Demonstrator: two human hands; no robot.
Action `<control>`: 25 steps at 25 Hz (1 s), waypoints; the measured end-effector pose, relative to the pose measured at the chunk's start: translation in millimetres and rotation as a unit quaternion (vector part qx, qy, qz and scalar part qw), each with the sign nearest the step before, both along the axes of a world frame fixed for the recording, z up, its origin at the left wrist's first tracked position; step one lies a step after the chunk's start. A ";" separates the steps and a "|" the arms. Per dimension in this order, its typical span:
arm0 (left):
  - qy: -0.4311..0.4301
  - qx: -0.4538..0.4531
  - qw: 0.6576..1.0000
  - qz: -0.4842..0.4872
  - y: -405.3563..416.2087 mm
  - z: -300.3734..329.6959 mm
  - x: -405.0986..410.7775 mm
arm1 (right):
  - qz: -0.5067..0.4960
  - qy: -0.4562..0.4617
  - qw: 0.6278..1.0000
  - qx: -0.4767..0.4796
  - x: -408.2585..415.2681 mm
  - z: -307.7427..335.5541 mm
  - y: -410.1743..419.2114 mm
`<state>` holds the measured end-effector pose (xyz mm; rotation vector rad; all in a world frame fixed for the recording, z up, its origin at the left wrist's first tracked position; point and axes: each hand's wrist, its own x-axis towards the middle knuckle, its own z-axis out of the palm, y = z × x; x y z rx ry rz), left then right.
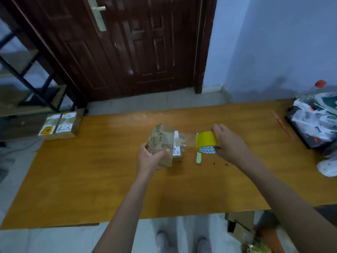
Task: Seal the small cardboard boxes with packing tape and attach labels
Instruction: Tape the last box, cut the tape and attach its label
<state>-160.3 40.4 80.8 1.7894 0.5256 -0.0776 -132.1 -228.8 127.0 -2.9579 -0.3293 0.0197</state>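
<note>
Holding a small box tipped up over the middle of the table, the left hand had its fingers and thumb curled round the near end. The right hand gripped a yellow tape roll just beside the box. A clear strip of tape ran from the roll to the box. A second box with a white label sat right behind the first. Two more boxes sat at the far left corner

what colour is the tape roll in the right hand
Yellow tape roll, seen in the head view.
</note>
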 end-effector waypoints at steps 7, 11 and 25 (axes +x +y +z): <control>0.001 -0.217 0.976 0.013 39.2 29.2 6.1 | -0.041 -0.048 0.984 -0.166 4.1 30.7 35.2; -0.017 -0.318 0.947 -0.050 55.7 44.5 4.3 | -0.023 -0.047 0.990 -0.134 1.6 35.8 47.6; -0.085 -0.633 0.762 -0.104 16.4 81.9 -22.8 | 0.013 -0.020 0.997 -0.077 5.1 61.5 84.3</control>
